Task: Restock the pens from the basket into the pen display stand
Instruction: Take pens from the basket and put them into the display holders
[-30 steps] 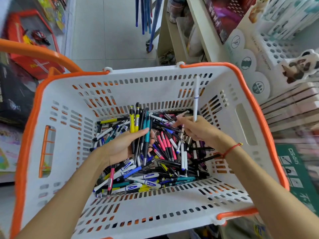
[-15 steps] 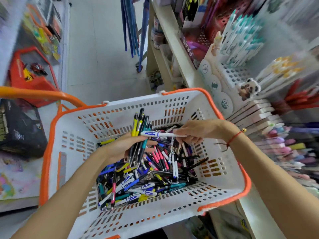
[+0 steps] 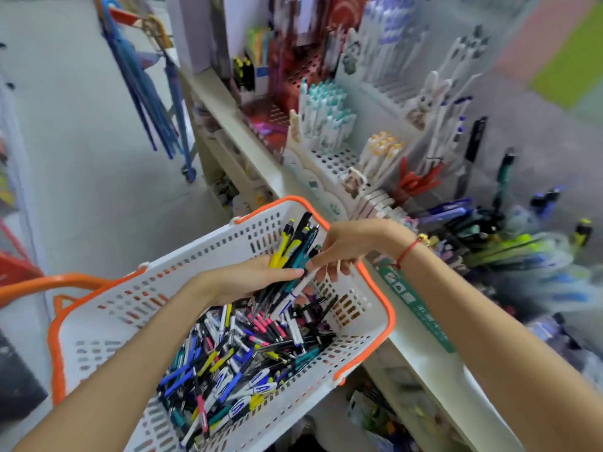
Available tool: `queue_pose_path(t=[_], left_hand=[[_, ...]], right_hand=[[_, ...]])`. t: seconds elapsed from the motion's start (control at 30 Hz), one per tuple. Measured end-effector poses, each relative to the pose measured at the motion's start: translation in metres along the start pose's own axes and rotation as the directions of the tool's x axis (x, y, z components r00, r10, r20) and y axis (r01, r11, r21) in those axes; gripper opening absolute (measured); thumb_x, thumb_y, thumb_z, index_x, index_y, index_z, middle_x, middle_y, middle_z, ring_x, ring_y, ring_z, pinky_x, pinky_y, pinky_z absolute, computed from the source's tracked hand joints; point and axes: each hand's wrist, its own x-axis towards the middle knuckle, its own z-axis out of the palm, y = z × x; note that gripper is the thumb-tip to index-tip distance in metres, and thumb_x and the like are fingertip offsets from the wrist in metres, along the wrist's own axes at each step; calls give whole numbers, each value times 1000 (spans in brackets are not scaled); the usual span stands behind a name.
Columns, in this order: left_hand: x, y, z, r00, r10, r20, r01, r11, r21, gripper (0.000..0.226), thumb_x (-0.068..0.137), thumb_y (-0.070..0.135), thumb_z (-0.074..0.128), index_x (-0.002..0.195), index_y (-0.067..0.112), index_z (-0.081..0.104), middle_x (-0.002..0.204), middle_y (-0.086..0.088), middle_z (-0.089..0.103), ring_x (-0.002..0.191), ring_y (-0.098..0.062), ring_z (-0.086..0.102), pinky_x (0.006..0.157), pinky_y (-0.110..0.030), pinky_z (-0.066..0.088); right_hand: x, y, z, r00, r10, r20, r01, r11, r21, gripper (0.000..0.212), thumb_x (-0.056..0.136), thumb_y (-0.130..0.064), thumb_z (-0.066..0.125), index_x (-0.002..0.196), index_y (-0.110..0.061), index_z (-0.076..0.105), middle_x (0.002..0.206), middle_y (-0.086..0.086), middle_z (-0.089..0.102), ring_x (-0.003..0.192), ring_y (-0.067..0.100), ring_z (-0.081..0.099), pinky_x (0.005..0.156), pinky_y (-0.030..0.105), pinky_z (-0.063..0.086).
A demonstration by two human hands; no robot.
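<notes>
Stationery aisle, shelf edge at right. Basket (image 3: 107, 318): loose pens (image 3: 235, 360), light, stiff, slick-barrelled. Left hand (image 3: 248, 278) grips a bundle (image 3: 293, 246) mid-barrel; right hand (image 3: 346, 246) pinches a white pen (image 3: 293, 293). Display stand (image 3: 336, 158) well apart.

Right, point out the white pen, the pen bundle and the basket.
white pen (image 3: 295, 290): head view, on its barrel just below the right hand.
pen bundle (image 3: 293, 247): head view, on the barrels above the left hand.
basket (image 3: 375, 285): head view, on its orange right rim.
</notes>
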Motion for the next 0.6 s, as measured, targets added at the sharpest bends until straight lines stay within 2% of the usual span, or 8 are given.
queue_pose_path(t=[0.07,0.2,0.27,0.33,0.37,0.43,0.5,0.6], left_hand=[[9,12,5,999,44,18,-45,997,63,42,93,45,54,131,44,38,138,20,44,132,-6,41,115,-31,29],[29,33,20,991,129,-18,-128,990,58,30,88,46,58,117,47,53,125,22,60,118,0,54,110,-30,36],[39,45,29,986,158,-47,-157,987,18,22,93,39,56,115,45,54,114,15,68,102,1,63,95,-22,46],[50,59,37,981,168,-99,-173,984,-38,26,96,35,56,122,37,55,111,10,70,98,-2,65,77,-14,50],[54,68,42,976,177,-124,-186,980,-69,29,96,35,56,124,32,57,111,10,69,100,-3,65,76,-14,50],[69,81,48,968,193,-162,-212,971,-110,30,94,34,59,122,25,63,114,4,70,106,-9,65,87,-23,50],[83,97,57,956,191,-220,-232,957,-176,26,92,34,63,116,24,67,111,5,72,103,-9,66,92,-27,49],[105,121,68,920,160,-358,-270,920,-283,14,90,31,66,99,23,74,96,9,72,93,-6,68,89,-28,51]], right_hand=[[-12,13,-2,993,32,-110,-20,993,113,32,90,-51,60,81,-23,74,68,-13,70,56,-2,59,56,14,42],[-30,43,-3,922,132,-364,8,933,359,36,82,-51,70,70,-16,71,53,-10,65,45,-1,54,51,16,42],[-33,56,-1,863,187,-469,106,840,531,31,81,-43,74,71,-14,67,53,-8,63,45,0,54,50,16,43],[-38,66,-1,806,228,-546,269,680,682,23,84,-35,74,79,-14,65,60,-6,61,51,1,56,51,14,44],[-41,70,-3,793,229,-564,340,603,722,20,87,-33,70,86,-13,66,65,-5,59,54,2,56,53,14,45],[-46,77,-10,760,224,-610,430,531,730,25,93,-28,63,103,-6,67,76,0,61,64,5,59,55,13,48],[-51,88,-23,662,253,-705,488,569,662,27,97,-21,58,109,1,66,80,5,62,66,10,61,60,21,53],[-60,110,-44,371,303,-878,537,701,468,21,99,-17,52,99,-1,66,77,9,65,63,21,62,73,51,57]])
